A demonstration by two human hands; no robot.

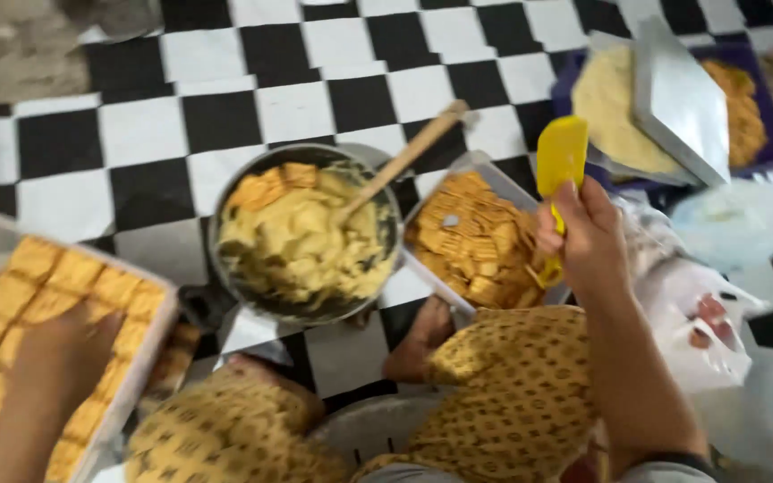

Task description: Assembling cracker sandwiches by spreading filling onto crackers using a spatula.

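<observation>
Gripping a yellow scraper (561, 161) in a closed fist, the right hand (583, 237) hovers at the three o'clock edge of a clear tray of square crackers (476, 241). At eight o'clock the left hand (60, 358) lies flat and open on a second cracker tray (149, 353). Between them on the checkered floor (136, 125) sits a metal pot of yellow cream (301, 237) with a wooden spoon (404, 156); at one o'clock a silver foil box (677, 98) rests.

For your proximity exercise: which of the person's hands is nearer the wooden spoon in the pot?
Right. The right hand, gripping a yellow scraper, is just right of the wooden spoon; the left hand rests on the far-left cracker tray.
</observation>
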